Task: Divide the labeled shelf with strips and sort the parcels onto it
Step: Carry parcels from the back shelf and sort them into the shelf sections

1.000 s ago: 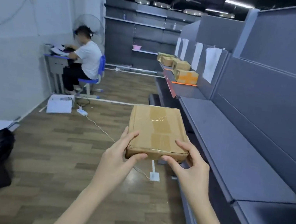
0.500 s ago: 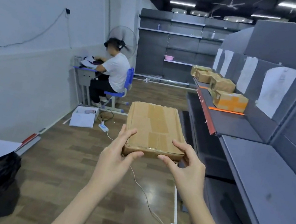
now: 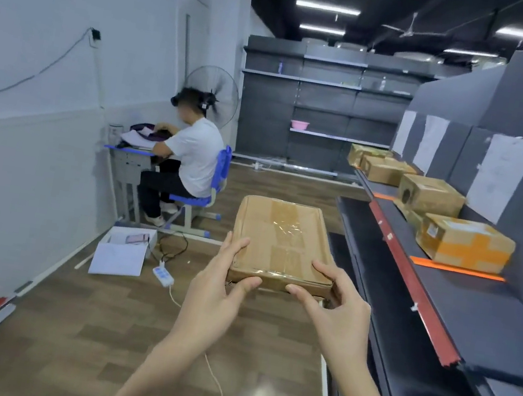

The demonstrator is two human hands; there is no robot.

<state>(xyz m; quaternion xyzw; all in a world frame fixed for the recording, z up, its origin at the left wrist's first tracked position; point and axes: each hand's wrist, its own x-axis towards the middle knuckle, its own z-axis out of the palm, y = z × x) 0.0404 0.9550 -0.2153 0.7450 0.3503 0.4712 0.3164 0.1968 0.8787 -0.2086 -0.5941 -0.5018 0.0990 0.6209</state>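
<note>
A flat brown parcel (image 3: 284, 242), taped across its top, was held out level in front of the person, above the wooden floor (image 3: 96, 325) and just left of the grey shelf (image 3: 475, 310) that ran along the right side of the room. The left hand (image 3: 223, 280) gripped the near left corner, fingers curled over the top and thumb pressed against the near edge. The right hand (image 3: 335, 307) pinched the near right corner the same way, thumb on the near edge and forefinger on the top. On the shelf, well ahead of the parcel, stood a box with orange tape (image 3: 467, 244), just behind an orange strip (image 3: 457, 269) laid across the shelf board. Further back sat three more cardboard boxes (image 3: 430, 195), and white paper labels (image 3: 501, 177) hung on the back panel above them. A red strip (image 3: 411, 283) ran along the shelf's front edge. At the far left, another person (image 3: 191, 156) in a white shirt sat on a blue chair (image 3: 217, 184) at a small bench (image 3: 129, 156), with a standing fan (image 3: 215, 91) behind. A white power strip (image 3: 163, 275) lay on the floor beside some white sheets (image 3: 118, 257).
</note>
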